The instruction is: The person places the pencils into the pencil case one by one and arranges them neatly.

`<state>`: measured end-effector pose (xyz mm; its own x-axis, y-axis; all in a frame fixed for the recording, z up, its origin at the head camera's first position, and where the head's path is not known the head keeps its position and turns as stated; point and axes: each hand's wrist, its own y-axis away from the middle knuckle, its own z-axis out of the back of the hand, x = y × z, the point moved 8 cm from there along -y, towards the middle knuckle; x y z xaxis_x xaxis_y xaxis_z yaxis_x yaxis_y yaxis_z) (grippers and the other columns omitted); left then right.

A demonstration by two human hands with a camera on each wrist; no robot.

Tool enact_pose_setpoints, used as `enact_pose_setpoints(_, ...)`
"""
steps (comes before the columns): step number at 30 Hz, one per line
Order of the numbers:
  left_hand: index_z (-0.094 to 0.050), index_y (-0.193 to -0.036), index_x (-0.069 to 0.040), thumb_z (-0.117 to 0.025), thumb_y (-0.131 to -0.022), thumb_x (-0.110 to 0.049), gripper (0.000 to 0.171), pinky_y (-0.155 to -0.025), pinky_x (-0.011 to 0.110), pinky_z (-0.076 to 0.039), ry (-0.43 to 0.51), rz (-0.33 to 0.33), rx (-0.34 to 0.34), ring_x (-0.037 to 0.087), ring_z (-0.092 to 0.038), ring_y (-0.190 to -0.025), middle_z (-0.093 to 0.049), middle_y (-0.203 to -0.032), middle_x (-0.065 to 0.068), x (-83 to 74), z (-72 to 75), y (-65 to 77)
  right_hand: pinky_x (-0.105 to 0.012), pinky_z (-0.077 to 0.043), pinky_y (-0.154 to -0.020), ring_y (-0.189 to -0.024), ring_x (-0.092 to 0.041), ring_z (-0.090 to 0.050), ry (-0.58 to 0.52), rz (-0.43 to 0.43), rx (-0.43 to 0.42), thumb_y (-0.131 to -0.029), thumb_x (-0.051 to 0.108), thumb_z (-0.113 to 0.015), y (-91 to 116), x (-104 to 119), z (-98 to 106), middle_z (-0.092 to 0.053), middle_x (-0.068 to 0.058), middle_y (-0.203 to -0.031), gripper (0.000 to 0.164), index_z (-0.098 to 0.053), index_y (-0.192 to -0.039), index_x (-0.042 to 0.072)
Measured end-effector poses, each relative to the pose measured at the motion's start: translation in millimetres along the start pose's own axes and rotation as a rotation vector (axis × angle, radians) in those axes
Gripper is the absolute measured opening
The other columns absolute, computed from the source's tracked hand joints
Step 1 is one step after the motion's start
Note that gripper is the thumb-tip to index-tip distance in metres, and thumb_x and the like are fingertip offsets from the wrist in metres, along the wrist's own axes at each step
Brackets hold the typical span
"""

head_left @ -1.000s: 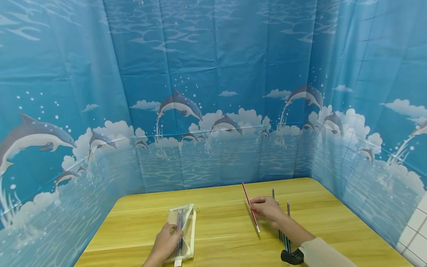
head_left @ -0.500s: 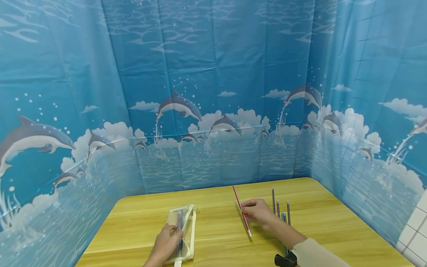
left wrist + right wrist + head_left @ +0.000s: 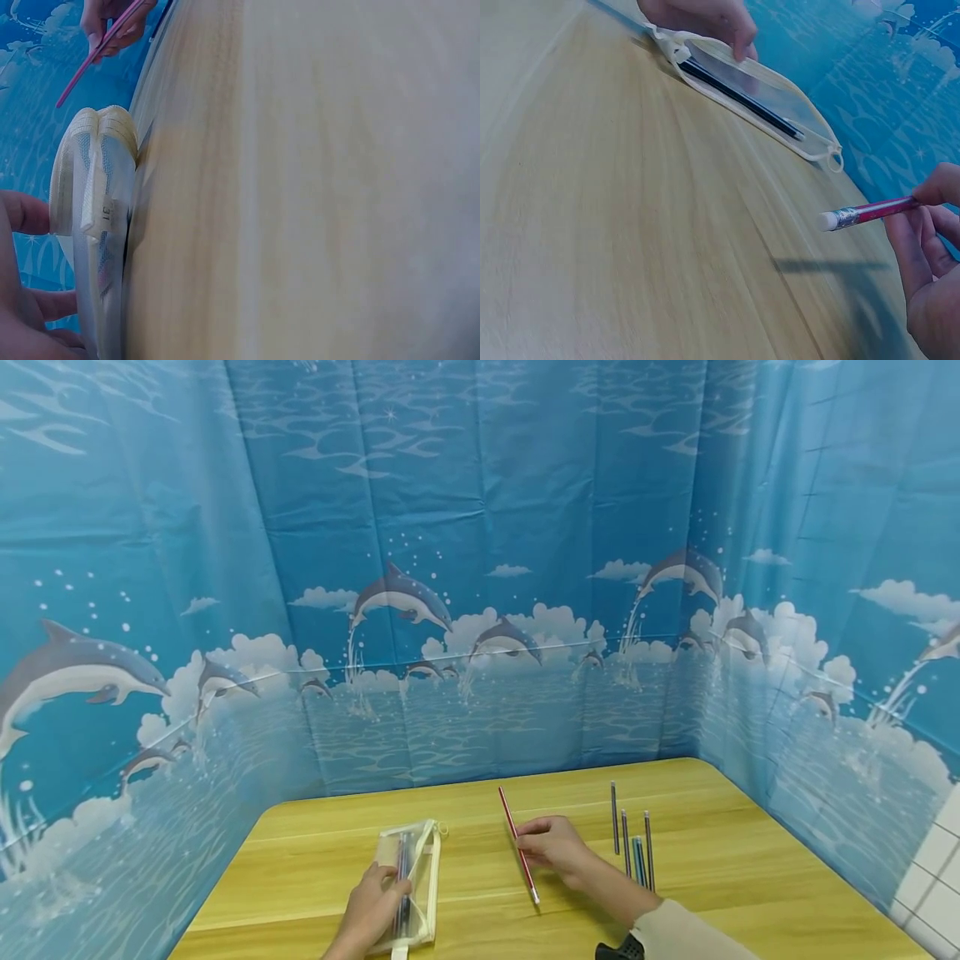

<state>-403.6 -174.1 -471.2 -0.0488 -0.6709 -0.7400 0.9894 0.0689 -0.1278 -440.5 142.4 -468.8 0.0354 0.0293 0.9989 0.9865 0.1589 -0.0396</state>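
My right hand (image 3: 553, 847) pinches a red pencil (image 3: 508, 814) by its middle, above the table between the case and the loose pencils. Its white eraser end (image 3: 828, 221) points towards me, with a shadow on the wood below. At left, my left hand (image 3: 373, 897) grips a see-through pencil case (image 3: 422, 852) with cream edging. Thumb and fingers hold its upper side up, so the zipped mouth gapes towards the right hand. Inside lie dark pencils (image 3: 742, 101), seen through the opening in the right wrist view.
Several dark and blue pencils (image 3: 616, 818) lie on the wooden table (image 3: 720, 860), right of my right hand. A ring-shaped zip pull (image 3: 836, 159) hangs at the case's far corner. Behind the table hangs a blue dolphin curtain (image 3: 450, 718).
My right hand has moved left with the red pencil, away from the loose pencils and closer to the case. My left hand and the case stay where they were.
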Motion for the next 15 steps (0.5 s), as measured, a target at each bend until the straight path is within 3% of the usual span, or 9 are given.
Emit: enact_pose_setpoints(15,-0.065,-0.126,0.005,-0.066,-0.086,-0.03,0.053,-0.108,0.071,-0.033,0.005,-0.009,-0.001,0.064,-0.036,-0.135,-0.034,-0.152,0.043,-0.7,0.0,0.2,-0.037,-0.061,-0.075,-0.085,-0.019,-0.069,-0.016,-0.028,0.028,-0.091,0.0,-0.071,-1,-5,-43,-0.066,-0.014,-0.101,0.024,-0.068,-0.112,-0.012)
